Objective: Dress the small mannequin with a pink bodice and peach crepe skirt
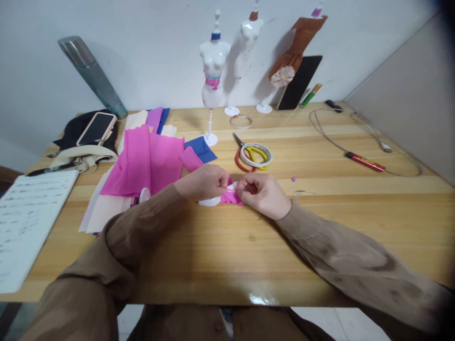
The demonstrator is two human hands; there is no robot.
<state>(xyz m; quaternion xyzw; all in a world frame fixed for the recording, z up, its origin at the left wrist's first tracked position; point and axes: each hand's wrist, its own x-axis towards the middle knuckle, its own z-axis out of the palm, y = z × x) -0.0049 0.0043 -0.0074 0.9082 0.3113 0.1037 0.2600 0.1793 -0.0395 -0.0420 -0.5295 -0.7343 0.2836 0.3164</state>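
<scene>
Your bottle (92,76) stands against the wall (159,47) at the far left, its contents hidden by the grey-blue body, and a small capped tube (310,96) with green in it leans at the back beside a black-screened device (300,83). The worktop (355,246) is pale striped wood; along its back edge stand three white dress forms (214,61), the nearest with a pink band at its waist, the rightmost in a brown dress with a cream rosette. On your left lie a written notebook (31,222), a phone (97,128) on a dark and cream bundle (83,154), and a heap of pink fabric (152,161) over cream sheets, with a folded blue cloth (202,149) beside it. Near the middle, a white ring (244,158) lies across the scissors (240,141); a grey cable (329,137) loops at your right. The gathered pink cloth (232,197) is between your hands, low over the worktop: your right hand (266,194) pinches its edge with thumb and fingertips, while your left hand (204,182) curls at its other side, and you cannot tell how firmly it grips. A white piece (209,202) below that hand is mostly covered, and your sleeves run out of view.
</scene>
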